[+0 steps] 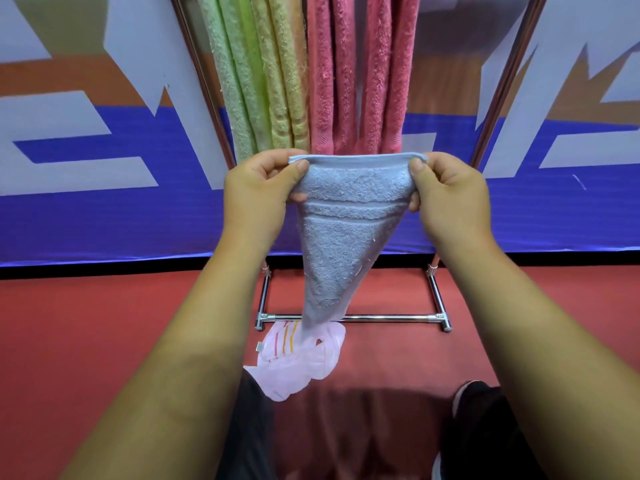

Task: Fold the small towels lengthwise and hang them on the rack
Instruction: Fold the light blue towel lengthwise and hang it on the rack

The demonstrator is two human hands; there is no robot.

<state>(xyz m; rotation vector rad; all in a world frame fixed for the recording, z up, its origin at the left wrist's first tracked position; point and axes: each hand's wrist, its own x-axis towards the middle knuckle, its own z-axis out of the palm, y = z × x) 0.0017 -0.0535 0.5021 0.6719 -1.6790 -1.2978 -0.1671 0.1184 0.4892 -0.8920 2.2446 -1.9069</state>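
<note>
Both hands, left point(258, 199) and right point(450, 199), pinch the blue towel's point(346, 230) top corners before the rack point(349, 318); apparently folded lengthwise already, it next needs lifting over the bar.

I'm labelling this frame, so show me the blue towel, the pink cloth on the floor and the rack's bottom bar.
blue towel point(346, 237), head view, middle of its hanging front face.
pink cloth point(298, 367), head view, its crumpled middle.
rack's bottom bar point(388, 318), head view, bare chrome right of the towel.
</note>
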